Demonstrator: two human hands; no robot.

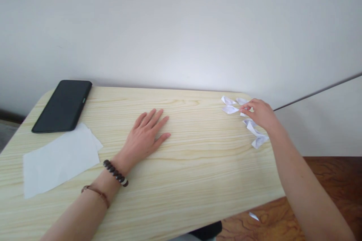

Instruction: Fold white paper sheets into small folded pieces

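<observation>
My left hand (148,133) lies flat on the pale wooden table (181,180), fingers spread, with nothing under it that I can see. At the table's far right, my right hand (258,112) pinches the tip of a small folded white paper piece (230,109). More folded paper pieces (227,100) lie around those fingers, one just behind and partly covered by the hand. Nearer to me, below the right hand, several further folded pieces (259,142) sit in a loose cluster by the table's right edge.
A black tablet (63,105) rests at the back left. Flat white paper sheets (60,160) lie in front of it, overlapping. The white wall (181,30) borders the table's back. On the brown floor (240,226) lies a small white paper scrap (253,216).
</observation>
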